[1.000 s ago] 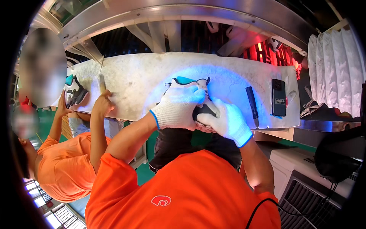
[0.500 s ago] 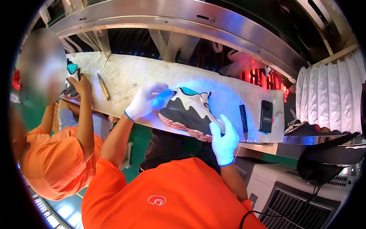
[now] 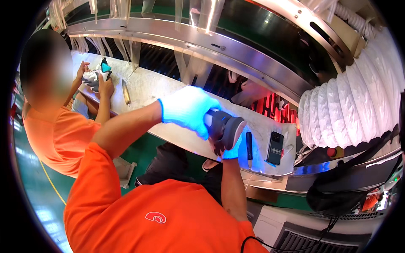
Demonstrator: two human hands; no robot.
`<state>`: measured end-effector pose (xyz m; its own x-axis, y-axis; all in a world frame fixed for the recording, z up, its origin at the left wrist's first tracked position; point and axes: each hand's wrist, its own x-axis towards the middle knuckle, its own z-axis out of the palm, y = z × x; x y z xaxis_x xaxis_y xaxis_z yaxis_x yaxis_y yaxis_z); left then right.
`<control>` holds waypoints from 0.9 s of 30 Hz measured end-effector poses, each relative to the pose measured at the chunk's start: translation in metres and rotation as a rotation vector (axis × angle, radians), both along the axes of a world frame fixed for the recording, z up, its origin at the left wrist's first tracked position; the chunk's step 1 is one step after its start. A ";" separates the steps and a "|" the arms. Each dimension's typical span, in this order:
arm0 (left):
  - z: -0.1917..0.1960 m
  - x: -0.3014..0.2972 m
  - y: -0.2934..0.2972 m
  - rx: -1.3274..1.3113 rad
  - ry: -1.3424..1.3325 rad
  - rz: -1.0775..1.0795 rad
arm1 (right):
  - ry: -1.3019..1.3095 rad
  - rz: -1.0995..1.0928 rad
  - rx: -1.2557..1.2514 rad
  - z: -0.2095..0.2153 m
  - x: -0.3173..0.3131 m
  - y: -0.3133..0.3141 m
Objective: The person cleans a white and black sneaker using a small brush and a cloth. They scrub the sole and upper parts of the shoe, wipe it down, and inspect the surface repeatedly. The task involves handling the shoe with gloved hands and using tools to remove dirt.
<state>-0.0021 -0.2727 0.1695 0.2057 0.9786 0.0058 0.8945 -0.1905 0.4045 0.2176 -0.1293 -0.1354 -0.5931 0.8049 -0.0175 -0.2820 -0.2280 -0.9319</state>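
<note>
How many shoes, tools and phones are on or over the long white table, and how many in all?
Shoes: 2, one dark shoe held between the left hand and right hand, one grey and teal shoe in the co-worker's hands.
Tools: 2, a tan stick tool and a dark pen-like tool.
Phones: 1, a black phone.
Total: 5

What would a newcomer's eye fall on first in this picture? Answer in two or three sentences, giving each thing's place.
At the centre, the left hand in a white glove lit blue grips a dark shoe, with the right hand under it. At far left a co-worker in orange holds another shoe over the pale bench. A ribbed white duct curves down the right.
</note>
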 end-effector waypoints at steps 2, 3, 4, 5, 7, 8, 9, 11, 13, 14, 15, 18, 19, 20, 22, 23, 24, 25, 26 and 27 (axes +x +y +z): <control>0.014 0.019 0.012 -0.088 0.052 0.028 | 0.019 -0.051 0.031 -0.016 0.010 0.001; 0.020 0.027 0.021 -0.131 0.084 0.036 | -0.094 -0.133 0.179 -0.020 0.017 0.002; 0.029 0.034 0.021 -0.168 0.092 0.069 | -0.090 -0.178 0.162 -0.009 0.018 -0.002; 0.030 0.038 0.024 -0.159 0.090 0.069 | -0.086 -0.226 0.149 0.003 0.020 -0.004; 0.028 0.040 0.031 -0.149 0.082 0.066 | 0.091 -0.214 0.039 0.068 0.033 -0.023; 0.027 0.042 0.036 -0.112 0.123 0.039 | 0.158 -0.186 0.108 0.080 0.043 -0.025; 0.027 0.045 0.042 -0.131 0.128 0.046 | 0.227 -0.156 0.175 0.092 0.053 -0.026; 0.030 0.049 0.048 -0.170 0.140 0.073 | 0.202 -0.165 0.293 0.100 0.060 -0.027; 0.027 0.049 0.052 -0.156 0.142 0.080 | 0.178 -0.164 0.411 0.111 0.061 -0.027; 0.028 0.049 0.053 -0.177 0.132 0.087 | 0.164 -0.163 0.472 0.118 0.061 -0.027; 0.029 0.050 0.053 -0.199 0.123 0.098 | 0.166 -0.151 0.491 0.128 0.060 -0.028; 0.030 0.053 0.056 -0.181 0.142 0.071 | 0.188 -0.109 0.471 0.158 0.058 -0.033; 0.031 0.054 0.057 -0.183 0.133 0.071 | 0.177 -0.091 0.475 0.161 0.058 -0.032; 0.032 0.055 0.056 -0.186 0.124 0.072 | 0.166 -0.073 0.479 0.162 0.058 -0.030; 0.034 0.057 0.057 -0.198 0.134 0.061 | 0.204 -0.095 0.452 0.164 0.054 -0.030; 0.035 0.058 0.058 -0.209 0.148 0.050 | 0.205 -0.104 0.462 0.163 0.052 -0.031; 0.036 0.059 0.058 -0.218 0.166 0.045 | 0.212 -0.110 0.474 0.160 0.049 -0.029; 0.036 0.060 0.057 -0.221 0.165 0.053 | 0.217 -0.117 0.485 0.158 0.047 -0.028; 0.036 0.061 0.055 -0.224 0.164 0.058 | 0.322 -0.095 0.378 0.157 0.046 -0.030; 0.037 0.065 0.052 -0.232 0.169 0.066 | 0.548 -0.097 0.291 0.138 0.034 -0.029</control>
